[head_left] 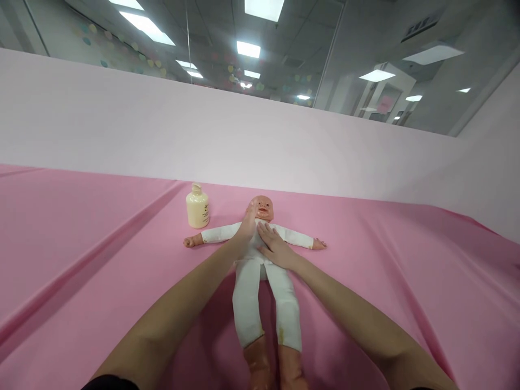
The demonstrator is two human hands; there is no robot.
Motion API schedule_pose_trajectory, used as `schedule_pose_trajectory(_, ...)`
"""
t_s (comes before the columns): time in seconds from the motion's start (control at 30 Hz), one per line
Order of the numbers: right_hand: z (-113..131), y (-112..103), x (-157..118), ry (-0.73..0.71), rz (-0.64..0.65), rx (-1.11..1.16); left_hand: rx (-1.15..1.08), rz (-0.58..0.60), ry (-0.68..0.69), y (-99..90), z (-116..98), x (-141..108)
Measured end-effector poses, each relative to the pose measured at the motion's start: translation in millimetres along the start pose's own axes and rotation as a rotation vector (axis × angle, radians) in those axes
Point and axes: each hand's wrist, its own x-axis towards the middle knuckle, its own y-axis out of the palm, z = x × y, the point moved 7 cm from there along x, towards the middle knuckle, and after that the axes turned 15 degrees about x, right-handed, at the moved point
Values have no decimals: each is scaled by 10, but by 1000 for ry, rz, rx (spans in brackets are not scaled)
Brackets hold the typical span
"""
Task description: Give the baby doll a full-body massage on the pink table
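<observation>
A baby doll with a white cloth body lies on its back, arms spread wide and legs toward me. My right hand rests flat on the doll's chest, fingers stretched out. Beside the doll's head, my left hand is held edge-on with its fingers extended and hides part of the head. Whether it touches the head I cannot tell. Neither hand holds anything. Left of the doll's head stands a pale yellow pump bottle, upright and apart from my hands.
A pink cloth with several creases covers the surface under the doll. Behind it rises a low white wall, with glass panels above that reflect ceiling lights. The white wall continues on the right side.
</observation>
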Motion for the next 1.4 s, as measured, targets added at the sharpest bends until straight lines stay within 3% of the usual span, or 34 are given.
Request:
schedule_pose_trajectory(0.07,82,114,-113,38,97,-73,137,19,45,-18,66,-62)
schedule_pose_trajectory(0.2,369,224,-377,29,145,-153,686,359,327,284,109,-296)
schedule_pose_trajectory(0.27,424,274,-505,59,175,-141,831,422,393,354,158,-334)
schedule_pose_trajectory(0.5,378,259,-816,205,211,-10,1051,315,458,281,277,-263)
schedule_pose_trajectory(0.73,302,181,-985,234,142,60,1117,269,395,-76,552,-367)
schedule_pose_trajectory(0.9,69,95,-748,186,59,28,1058,301,266,-280,633,-595)
schedule_pose_trajectory(1.07,-311,-17,-262,210,-8,-7,1029,368,279,-322,432,-811)
schedule_pose_trajectory(1.2,-393,-67,58,124,-14,-54,962,359,487,-229,174,-911)
schedule_pose_trajectory(1.3,-270,-60,190,-4,36,-62,822,383,676,-93,-13,-1020)
schedule_pose_trajectory(1.4,-65,-8,277,-150,122,-66,777,431,737,12,-103,-1092)
